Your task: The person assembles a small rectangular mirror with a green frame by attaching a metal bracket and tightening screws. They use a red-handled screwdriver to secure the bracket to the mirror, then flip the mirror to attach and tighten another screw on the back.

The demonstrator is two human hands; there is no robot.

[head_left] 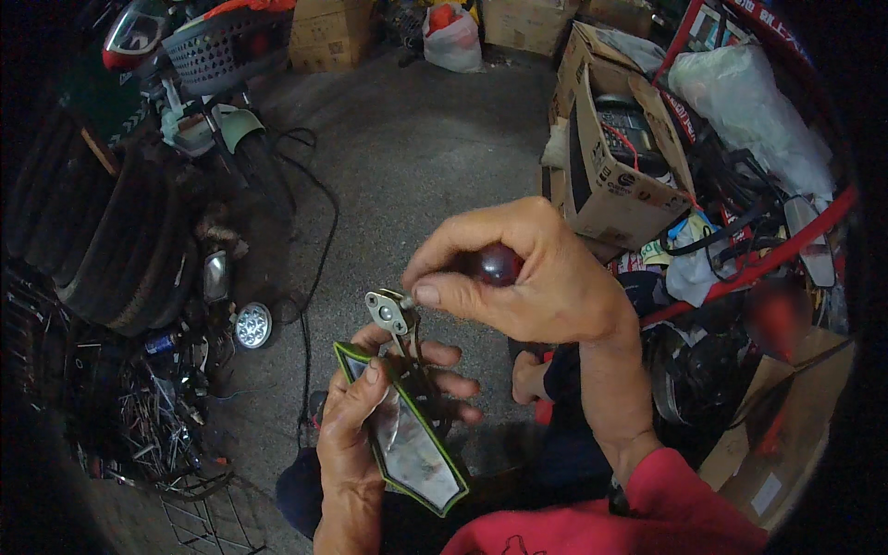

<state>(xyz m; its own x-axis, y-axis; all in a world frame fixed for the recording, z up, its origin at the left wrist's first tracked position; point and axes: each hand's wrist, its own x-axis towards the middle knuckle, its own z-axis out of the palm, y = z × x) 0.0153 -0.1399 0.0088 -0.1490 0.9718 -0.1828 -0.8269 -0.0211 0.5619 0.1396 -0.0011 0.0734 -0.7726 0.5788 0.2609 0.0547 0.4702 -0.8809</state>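
Tyres (116,231) crowd the left side, and here's a round lamp (252,326) lying just right of them, with a tangle of metal parts (153,430) spilling over the near left. A black cable (324,268) snakes along the floor (416,139), left of the work. Over on the far right, an open cardboard box (638,199) sits packed, a pale plastic bag (749,111) beyond it. And centre stage, near: the left hand (351,407) has a green-rimmed mirror (416,449), thumb clamped on its face, fingers spread behind. The right hand (546,268) curls tight around a dark red handle (499,265), thumb and forefinger pinched right beside the mirror's metal bracket (387,314); exactly what those tips grip is hidden.
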